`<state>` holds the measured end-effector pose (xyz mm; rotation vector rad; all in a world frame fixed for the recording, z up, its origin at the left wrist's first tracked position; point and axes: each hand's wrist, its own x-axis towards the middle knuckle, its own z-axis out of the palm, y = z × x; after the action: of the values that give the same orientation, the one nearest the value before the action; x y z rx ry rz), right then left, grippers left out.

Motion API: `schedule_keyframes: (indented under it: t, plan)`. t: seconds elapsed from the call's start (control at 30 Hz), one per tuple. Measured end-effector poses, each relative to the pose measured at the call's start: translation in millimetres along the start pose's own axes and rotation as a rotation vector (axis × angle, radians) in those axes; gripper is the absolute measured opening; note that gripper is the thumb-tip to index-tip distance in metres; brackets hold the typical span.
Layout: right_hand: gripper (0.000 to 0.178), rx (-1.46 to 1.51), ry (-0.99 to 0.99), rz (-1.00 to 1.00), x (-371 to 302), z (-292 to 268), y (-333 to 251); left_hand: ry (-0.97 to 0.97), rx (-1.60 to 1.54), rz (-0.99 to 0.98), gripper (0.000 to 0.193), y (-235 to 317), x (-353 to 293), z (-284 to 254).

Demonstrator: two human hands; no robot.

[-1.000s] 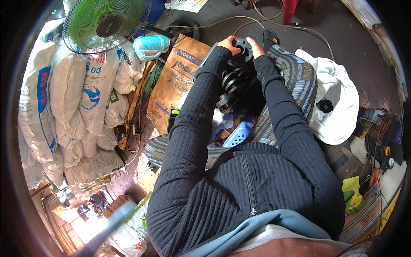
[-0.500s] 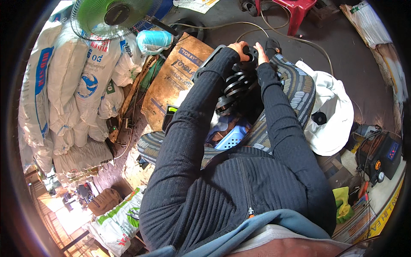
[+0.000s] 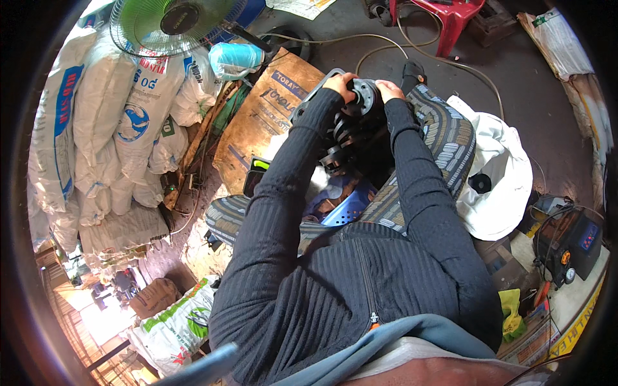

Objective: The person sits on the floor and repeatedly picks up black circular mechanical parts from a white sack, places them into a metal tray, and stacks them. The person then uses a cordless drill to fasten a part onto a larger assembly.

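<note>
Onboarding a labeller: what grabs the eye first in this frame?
Top centre, the left hand and right hand grip the round top of a black coil-spring assembly standing over the person's lap. A green fan sits at upper left above stacked white sacks, and a red stool at the top edge.

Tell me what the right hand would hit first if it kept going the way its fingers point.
The right hand points inward over the round black top of the coil-spring assembly, so it would probably meet the left hand gripping the opposite side, though depth is unclear.
</note>
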<state>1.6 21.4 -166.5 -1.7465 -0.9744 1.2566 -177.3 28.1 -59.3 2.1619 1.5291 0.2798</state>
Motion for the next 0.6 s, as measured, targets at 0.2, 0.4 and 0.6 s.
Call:
schedule_keyframes:
  t: [0.2,0.4,0.6]
  plan:
    - [0.031,-0.127,-0.016,0.041,5,4,-2,-0.130,-0.184,-0.266,0.053,0,-18,-17]
    - [0.037,0.125,-0.064,-0.148,38,6,32,-0.224,-0.199,-0.164,0.051,19,-6,-29]
    - [0.041,0.046,-0.040,-0.375,-6,12,-11,-0.164,-0.215,-0.263,0.054,19,-45,-42]
